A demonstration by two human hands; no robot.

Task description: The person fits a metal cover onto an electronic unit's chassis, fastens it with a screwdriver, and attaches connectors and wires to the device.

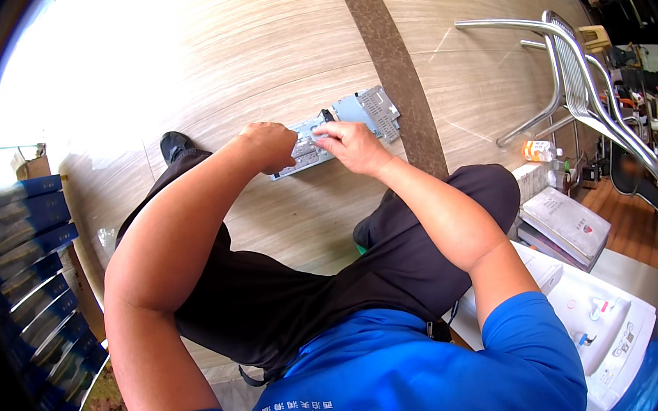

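Note:
A flat, light-grey metal chassis (pixel 354 111) with slots and perforations lies on the floor in front of me, between my feet and beyond my knees. My left hand (pixel 270 144) is closed over its left end, the back of the hand hiding what the fingers grip. Over the chassis's middle, my right hand (pixel 354 147) has thumb and fingers pinched together. Whatever sits between them is too small to make out. A small black part (pixel 327 116) stands up from the chassis just beyond the right fingertips.
A metal-framed chair (pixel 567 67) stands at the far right, with a bottle with an orange label (pixel 541 150) near its legs. Closer on the right are a grey binder (pixel 567 220) and a white water dispenser (pixel 601 315). Blue boxes (pixel 44 211) are stacked along the left.

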